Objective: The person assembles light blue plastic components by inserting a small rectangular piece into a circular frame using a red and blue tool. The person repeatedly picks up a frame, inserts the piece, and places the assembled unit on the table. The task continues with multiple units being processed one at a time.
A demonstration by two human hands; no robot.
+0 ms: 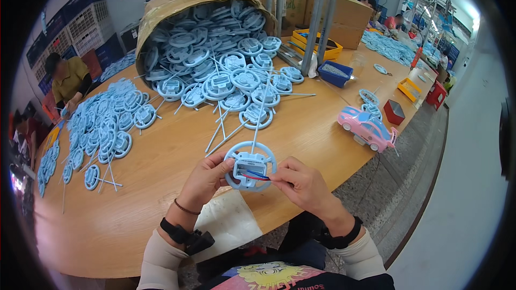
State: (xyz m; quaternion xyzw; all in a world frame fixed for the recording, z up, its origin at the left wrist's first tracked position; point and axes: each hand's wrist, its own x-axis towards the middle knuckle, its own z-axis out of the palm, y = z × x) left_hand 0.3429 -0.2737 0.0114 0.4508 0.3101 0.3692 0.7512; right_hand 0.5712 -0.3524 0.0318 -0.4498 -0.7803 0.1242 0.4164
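Both hands are up over the near edge of the surface [161, 156], and between them sits a light blue toy wheel [250, 165], held just above the wood. The left hand [207, 174] closes on the wheel's left rim, thumb on top, fingers curled beneath. The right hand [301, 182] comes in from the other side, fingertips pinched on the red and blue wires [257, 175] at the wheel's open middle. A thin stem rises from the wheel's top, away from the person. Beyond the hands, well apart, a tipped cardboard drum [177, 2] spills a heap of wheels [220, 59] across the surface. More wheels lie spread to the left. A pink toy car [368, 129] rests to the right, near the edge.
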